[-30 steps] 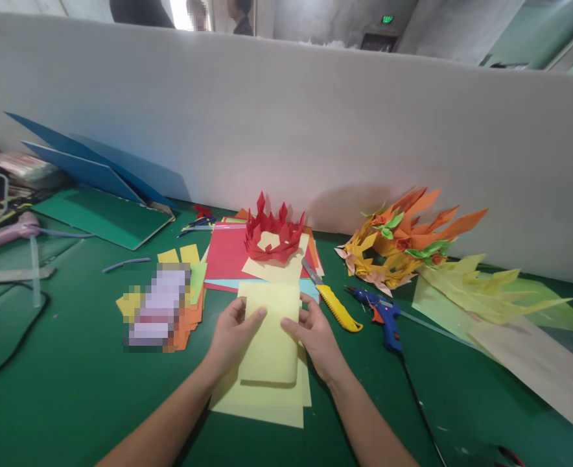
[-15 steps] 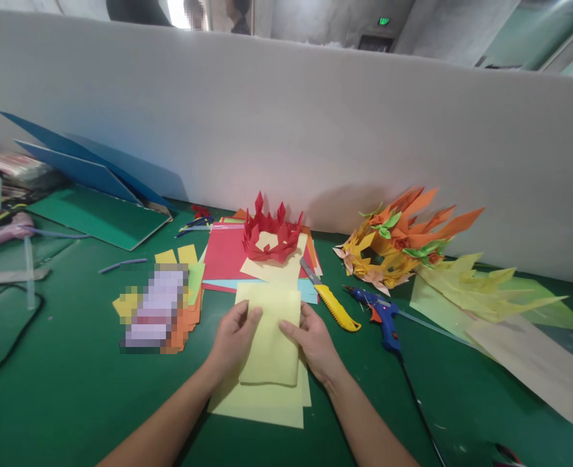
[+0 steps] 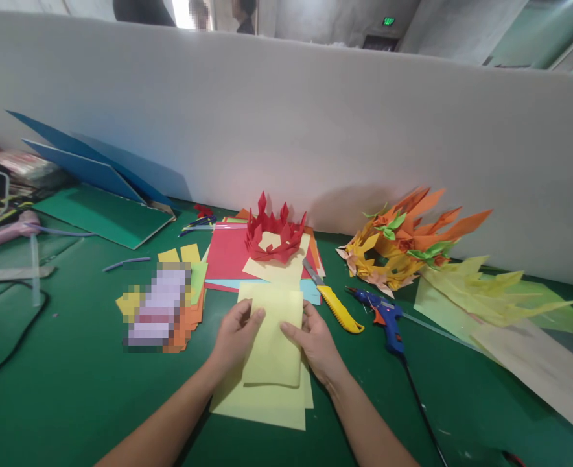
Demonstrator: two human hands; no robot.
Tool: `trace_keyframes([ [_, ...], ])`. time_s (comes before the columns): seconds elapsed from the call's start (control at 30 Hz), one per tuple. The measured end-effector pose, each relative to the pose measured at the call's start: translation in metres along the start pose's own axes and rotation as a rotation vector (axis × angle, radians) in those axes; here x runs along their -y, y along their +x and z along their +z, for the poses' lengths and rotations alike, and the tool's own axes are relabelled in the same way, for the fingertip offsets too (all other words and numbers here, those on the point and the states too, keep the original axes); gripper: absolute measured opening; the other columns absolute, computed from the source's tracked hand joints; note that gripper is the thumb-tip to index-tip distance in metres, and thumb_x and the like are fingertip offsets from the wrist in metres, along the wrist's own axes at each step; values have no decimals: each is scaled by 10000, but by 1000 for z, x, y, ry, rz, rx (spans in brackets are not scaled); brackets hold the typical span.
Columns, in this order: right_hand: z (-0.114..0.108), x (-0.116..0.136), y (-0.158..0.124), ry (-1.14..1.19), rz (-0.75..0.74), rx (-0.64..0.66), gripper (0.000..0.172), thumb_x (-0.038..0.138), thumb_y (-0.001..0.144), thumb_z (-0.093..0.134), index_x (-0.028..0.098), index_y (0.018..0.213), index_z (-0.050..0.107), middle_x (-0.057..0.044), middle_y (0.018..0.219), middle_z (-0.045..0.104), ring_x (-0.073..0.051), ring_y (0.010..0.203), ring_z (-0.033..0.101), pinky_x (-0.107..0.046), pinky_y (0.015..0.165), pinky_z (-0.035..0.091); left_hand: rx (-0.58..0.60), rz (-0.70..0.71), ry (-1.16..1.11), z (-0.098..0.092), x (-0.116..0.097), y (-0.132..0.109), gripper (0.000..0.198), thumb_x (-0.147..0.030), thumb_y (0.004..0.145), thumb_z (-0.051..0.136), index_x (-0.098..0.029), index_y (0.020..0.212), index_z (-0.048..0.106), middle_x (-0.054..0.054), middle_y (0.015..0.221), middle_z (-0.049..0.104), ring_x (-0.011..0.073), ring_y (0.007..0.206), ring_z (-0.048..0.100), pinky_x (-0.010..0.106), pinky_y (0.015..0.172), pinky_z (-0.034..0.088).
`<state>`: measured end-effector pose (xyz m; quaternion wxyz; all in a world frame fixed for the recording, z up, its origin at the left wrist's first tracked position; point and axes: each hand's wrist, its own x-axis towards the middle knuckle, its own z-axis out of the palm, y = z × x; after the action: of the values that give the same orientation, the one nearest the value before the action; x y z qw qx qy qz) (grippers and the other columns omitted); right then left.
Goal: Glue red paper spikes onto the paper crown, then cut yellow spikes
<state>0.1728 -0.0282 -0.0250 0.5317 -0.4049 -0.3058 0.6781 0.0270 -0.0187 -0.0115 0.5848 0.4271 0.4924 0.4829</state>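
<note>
A folded piece of pale yellow paper [image 3: 274, 344] is held upright between my two hands. My left hand [image 3: 238, 334] grips its left edge, thumb on the front and the other fingers behind. On the right edge, my right hand [image 3: 315, 340] pinches it the same way. More pale yellow sheets [image 3: 257, 408] lie on the table under it. Just beyond stands a red paper crown [image 3: 275, 240] on a stack of coloured paper [image 3: 224, 253]. A yellow utility knife [image 3: 338, 308] with its blade out lies right of my right hand, beside a blue glue gun [image 3: 384, 314].
Orange and yellow paper crowns [image 3: 403, 240] and a pale yellow spiky cutout [image 3: 500, 292] are at the right. Left lie a blurred-out object [image 3: 157, 308], orange paper pieces [image 3: 184, 331], a pink glue gun [image 3: 11, 230] and blue boards [image 3: 87, 168]. A white partition [image 3: 286, 130] stands behind.
The whole view has shifted slightly, so things sit a little further right. Both hands keep the same hold on the folded yellow paper.
</note>
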Motion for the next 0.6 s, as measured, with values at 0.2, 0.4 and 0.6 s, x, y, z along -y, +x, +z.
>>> trace_keyframes([
  [0.2,-1,-1,-1,-7,-7,5,540,312,597,817,230,1034,511,-29,938,721,-231,821,695,-408,809,540,-12,30,30,-1,0,0,306,-457,679,683,-171,718,583,-10,673,585,144,620,546,259,586,471],
  [0.4,-4,-5,0,0,-6,13,534,290,630,803,227,1062,496,-29,966,718,-223,844,693,-400,822,539,-18,58,64,-2,4,2,272,-429,710,661,-167,725,587,-9,669,585,141,630,539,245,581,461],
  [0.6,-4,-3,0,-10,-4,13,523,301,624,802,228,1051,509,-35,965,723,-233,849,695,-398,809,549,-30,88,121,-2,3,2,275,-428,711,649,-171,680,556,-19,631,543,137,611,512,242,564,446],
])
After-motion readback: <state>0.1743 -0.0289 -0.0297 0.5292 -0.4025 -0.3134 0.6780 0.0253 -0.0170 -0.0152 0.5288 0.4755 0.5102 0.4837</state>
